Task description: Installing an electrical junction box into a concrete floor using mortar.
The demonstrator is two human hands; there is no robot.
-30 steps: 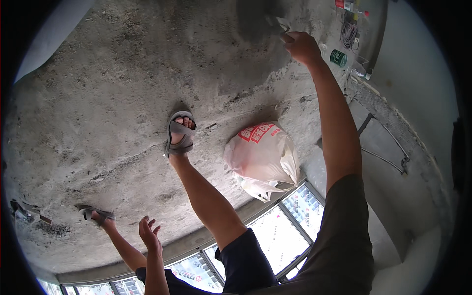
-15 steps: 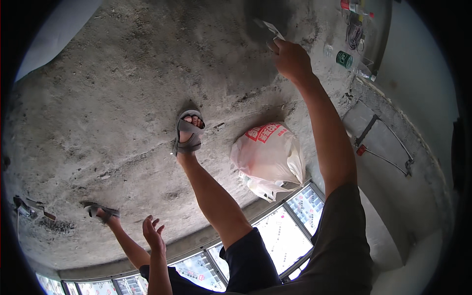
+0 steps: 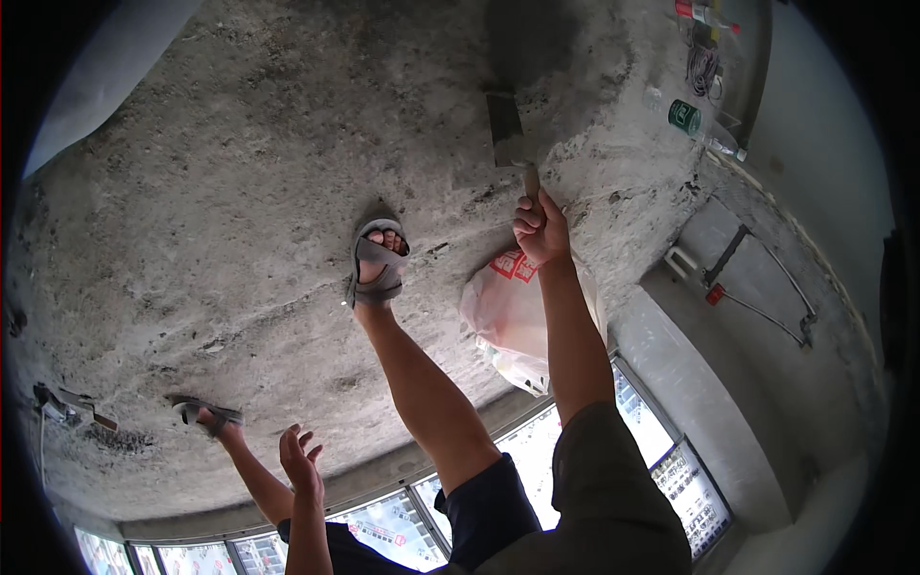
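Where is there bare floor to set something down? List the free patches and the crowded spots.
Free: the wide rough concrete floor left of the sandalled foot, up to the pale wall. Crowded: around the trowel in the right hand, by the plastic bag, and the top right corner with a green bottle and coiled cord.

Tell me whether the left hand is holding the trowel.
No: the right hand grips the trowel by its handle, while the left hand is open and empty.

Head-worn fisheye view, downward over floor [image 3: 211, 220]
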